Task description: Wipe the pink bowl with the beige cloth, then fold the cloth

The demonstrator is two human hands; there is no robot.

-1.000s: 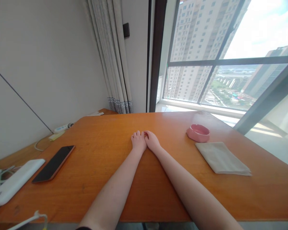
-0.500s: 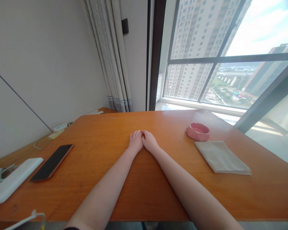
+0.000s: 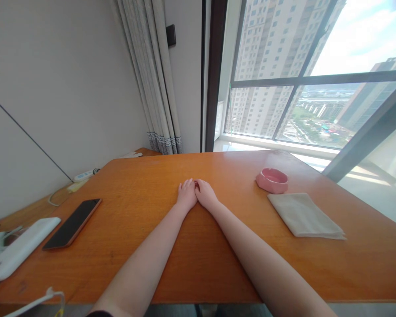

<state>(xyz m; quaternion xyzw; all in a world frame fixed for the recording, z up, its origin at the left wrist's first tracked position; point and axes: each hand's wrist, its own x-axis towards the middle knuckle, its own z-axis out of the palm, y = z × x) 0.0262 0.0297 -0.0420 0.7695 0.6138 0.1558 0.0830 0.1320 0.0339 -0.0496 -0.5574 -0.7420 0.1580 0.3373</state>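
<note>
My left hand (image 3: 186, 193) lies palm down on the wooden table (image 3: 198, 255), its fingers stretched out and slightly apart. My right hand (image 3: 205, 193) rests right against it, touching along the thumb side. Its fingers are loosely bent over the tabletop, and their tips are partly hard to make out. Neither hand shows anything held. To the right of both hands stands a pink octagonal ashtray-like bowl (image 3: 273, 181). A folded grey-beige cloth (image 3: 305, 215) lies flat just in front of that bowl, apart from my hands.
On the left lie a dark-screened phone (image 3: 73, 223) and a long white device (image 3: 23, 246). A white cable (image 3: 36, 301) sticks up at the near left edge. A power strip (image 3: 86, 174) sits by the wall. Beyond the table are a curtain (image 3: 155, 79) and a large window (image 3: 297, 81).
My hands, the bowl, the cloth and the phone stay in place. Only the camera view has shifted very slightly.
</note>
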